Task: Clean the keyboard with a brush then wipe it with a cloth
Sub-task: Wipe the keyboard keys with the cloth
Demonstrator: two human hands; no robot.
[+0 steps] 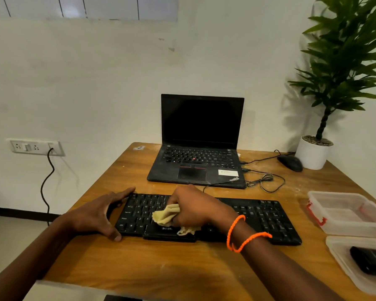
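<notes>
A black keyboard [258, 216] lies across the front of the wooden table [161, 263]. My right hand [195, 209] grips a crumpled yellow cloth [166, 215] and presses it on the keys left of the keyboard's middle. My left hand [98, 213] clasps the keyboard's left end, its thumb on the front edge and its fingers over the back edge. A dark object that may be the brush [371, 260] lies in a clear container at the right.
An open black laptop [199, 148] stands behind the keyboard, with cables [267, 181] and a black mouse [290, 162] to its right. A potted plant [315, 151] fills the back right corner. Two clear plastic containers [345, 216] sit at the right edge.
</notes>
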